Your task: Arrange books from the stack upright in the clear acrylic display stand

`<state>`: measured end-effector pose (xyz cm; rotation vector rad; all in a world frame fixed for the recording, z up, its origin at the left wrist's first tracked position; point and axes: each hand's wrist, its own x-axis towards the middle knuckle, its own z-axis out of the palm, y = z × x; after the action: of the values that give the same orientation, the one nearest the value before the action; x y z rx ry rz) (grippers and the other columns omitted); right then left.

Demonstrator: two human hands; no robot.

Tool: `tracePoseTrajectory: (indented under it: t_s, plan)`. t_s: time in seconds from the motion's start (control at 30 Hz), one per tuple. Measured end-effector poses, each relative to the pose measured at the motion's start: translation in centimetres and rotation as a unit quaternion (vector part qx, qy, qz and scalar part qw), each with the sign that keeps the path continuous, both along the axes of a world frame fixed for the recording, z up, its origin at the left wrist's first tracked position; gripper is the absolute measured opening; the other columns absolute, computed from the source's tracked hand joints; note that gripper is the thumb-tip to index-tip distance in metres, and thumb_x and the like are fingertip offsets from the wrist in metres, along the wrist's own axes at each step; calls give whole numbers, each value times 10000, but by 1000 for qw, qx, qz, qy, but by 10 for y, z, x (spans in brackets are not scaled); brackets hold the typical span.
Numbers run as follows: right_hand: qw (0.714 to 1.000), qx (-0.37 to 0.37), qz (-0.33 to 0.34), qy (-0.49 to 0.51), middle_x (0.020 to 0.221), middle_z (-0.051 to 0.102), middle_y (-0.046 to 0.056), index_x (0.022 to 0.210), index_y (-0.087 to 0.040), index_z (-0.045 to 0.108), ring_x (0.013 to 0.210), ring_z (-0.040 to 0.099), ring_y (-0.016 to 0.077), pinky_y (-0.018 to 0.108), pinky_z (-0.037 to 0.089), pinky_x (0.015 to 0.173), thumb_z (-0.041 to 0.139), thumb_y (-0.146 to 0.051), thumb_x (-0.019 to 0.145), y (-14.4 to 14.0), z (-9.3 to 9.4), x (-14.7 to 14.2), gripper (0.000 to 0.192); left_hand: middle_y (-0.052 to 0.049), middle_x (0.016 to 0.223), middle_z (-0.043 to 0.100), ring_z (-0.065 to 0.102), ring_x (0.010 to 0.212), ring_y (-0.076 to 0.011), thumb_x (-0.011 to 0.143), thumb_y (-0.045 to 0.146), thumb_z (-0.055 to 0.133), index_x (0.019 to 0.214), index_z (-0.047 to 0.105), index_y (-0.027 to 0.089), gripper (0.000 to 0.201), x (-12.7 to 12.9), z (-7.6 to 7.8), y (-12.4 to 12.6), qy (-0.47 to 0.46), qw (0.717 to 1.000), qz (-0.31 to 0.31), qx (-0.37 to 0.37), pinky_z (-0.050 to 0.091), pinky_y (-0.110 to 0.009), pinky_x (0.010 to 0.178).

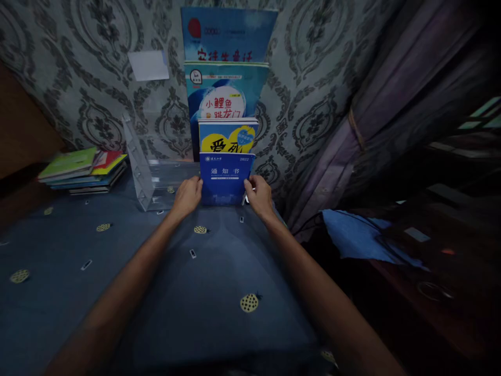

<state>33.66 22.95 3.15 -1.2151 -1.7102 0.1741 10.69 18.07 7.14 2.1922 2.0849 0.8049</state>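
Note:
A blue booklet (227,180) stands upright at the front of a stepped row of books. My left hand (188,196) grips its left edge, fingers behind and thumb in front. On the opposite edge, my right hand (260,196) has its fingers closed in the same way. Behind the booklet rise a book with a yellow heart (225,137), a teal book (229,89) and, highest, a blue book (230,34). A clear plastic tiered rack (164,175) holds the row; its left part shows bare, while its right end is mostly hidden.
To the left lies a stack of books (84,169) on the blue cloth-covered table (164,292). Patterned wallpaper with a white card (148,65) is behind. A tied curtain (332,141) hangs at the right, above a blue cloth (356,235) with dark cables.

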Motion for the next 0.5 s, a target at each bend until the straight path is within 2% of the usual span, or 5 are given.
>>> tracePoseTrajectory:
  t_s: [0.17,0.5]
  plan:
    - [1000,12,-5,8,791,602,53,777,-233,513,755,552,226,360,451,733,458,-437,901,-4,1,-2,245,-104,930,723,681,942,-250,1044,281,339,1002,620,182,301,0,-2,-2,-4,1000,0,-9,463,-319,840]
    - [1000,10,-11,20,829,618,67,818,-217,560,789,571,230,375,472,770,474,-388,895,-10,2,-5,206,-117,932,714,689,935,-261,1052,283,283,1036,597,177,332,1,-10,-7,-27,999,-25,4,474,-334,820]
